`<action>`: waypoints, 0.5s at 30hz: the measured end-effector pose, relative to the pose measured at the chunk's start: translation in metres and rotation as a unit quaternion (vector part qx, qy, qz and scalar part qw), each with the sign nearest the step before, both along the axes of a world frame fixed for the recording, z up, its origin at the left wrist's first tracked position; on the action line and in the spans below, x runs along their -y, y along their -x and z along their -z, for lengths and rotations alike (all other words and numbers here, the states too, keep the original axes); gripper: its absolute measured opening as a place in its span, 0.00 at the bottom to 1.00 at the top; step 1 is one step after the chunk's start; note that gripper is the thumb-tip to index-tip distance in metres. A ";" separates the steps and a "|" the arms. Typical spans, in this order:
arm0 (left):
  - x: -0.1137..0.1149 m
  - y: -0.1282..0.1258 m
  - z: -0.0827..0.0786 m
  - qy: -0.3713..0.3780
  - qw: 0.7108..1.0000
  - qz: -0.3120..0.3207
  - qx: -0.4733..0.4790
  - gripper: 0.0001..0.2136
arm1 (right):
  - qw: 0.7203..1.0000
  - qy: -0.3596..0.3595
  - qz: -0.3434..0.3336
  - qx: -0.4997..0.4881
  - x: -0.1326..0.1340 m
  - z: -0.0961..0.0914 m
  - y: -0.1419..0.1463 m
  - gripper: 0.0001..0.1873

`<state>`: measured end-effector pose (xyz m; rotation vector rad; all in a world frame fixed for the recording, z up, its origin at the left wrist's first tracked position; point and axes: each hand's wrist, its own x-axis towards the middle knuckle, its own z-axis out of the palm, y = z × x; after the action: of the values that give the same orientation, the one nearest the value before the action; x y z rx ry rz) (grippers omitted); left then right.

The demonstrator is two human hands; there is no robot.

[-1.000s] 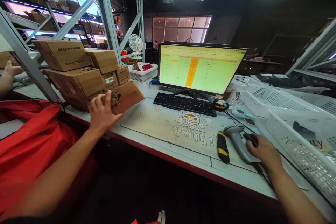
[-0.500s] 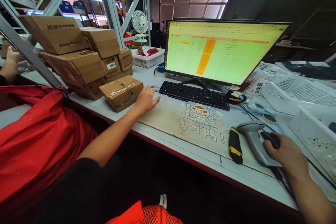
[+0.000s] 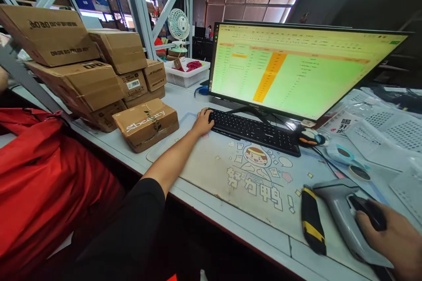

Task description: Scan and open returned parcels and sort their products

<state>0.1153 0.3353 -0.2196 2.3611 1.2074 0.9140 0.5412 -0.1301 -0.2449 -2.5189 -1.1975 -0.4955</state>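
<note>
My left hand point(image 3: 201, 124) rests at the left end of the black keyboard point(image 3: 255, 131), fingers stretched over the keys and holding nothing. At the lower right, my right hand point(image 3: 394, 232) is wrapped over a black computer mouse point(image 3: 372, 213). Directly left of the mouse lies a grey handheld barcode scanner point(image 3: 343, 217). A black and yellow box cutter point(image 3: 313, 221) sits beside the scanner. Under these is a printed desk mat point(image 3: 204, 180). Behind the keyboard, a monitor point(image 3: 296, 74) displays a spreadsheet with an orange column.
A small carton point(image 3: 147, 125) stands left of my left hand, before a stack of cardboard boxes point(image 3: 75, 81). Further back are a white basket point(image 3: 186, 77) and a fan point(image 3: 178, 26). Tape rolls point(image 3: 359, 172) and clear plastic packaging point(image 3: 379, 131) lie at right. Red cloth point(image 3: 49, 175) hangs at left.
My left hand has moved right from the mat beside the carton onto the keyboard's left end. My right hand stays on the mouse. The view has shifted, and a cell outline now shows on screen.
</note>
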 end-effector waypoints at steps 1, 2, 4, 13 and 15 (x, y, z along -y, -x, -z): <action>0.001 0.000 0.001 0.000 1.000 0.002 -0.002 0.22 | 1.000 -0.013 -0.001 -0.012 0.000 0.001 -0.001 0.32; 0.002 0.000 0.002 -0.001 1.000 0.004 -0.005 0.22 | 0.999 -0.030 0.001 -0.029 0.000 0.002 -0.002 0.31; 0.006 0.001 0.002 -0.002 1.000 0.006 -0.010 0.21 | 0.997 -0.057 0.003 -0.057 -0.001 0.001 -0.001 0.29; 0.016 -0.002 -0.002 -0.002 0.999 -0.003 -0.034 0.14 | 0.984 -0.148 -0.030 -0.092 -0.011 -0.012 0.006 0.20; 0.017 -0.002 -0.002 -0.004 0.999 -0.001 -0.033 0.15 | 0.984 -0.146 -0.033 -0.098 -0.011 -0.017 0.011 0.20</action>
<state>0.1169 0.3181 -0.2179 2.4148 1.2333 0.8503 0.5299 -0.1189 -0.2281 -2.2143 -1.0483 -0.3662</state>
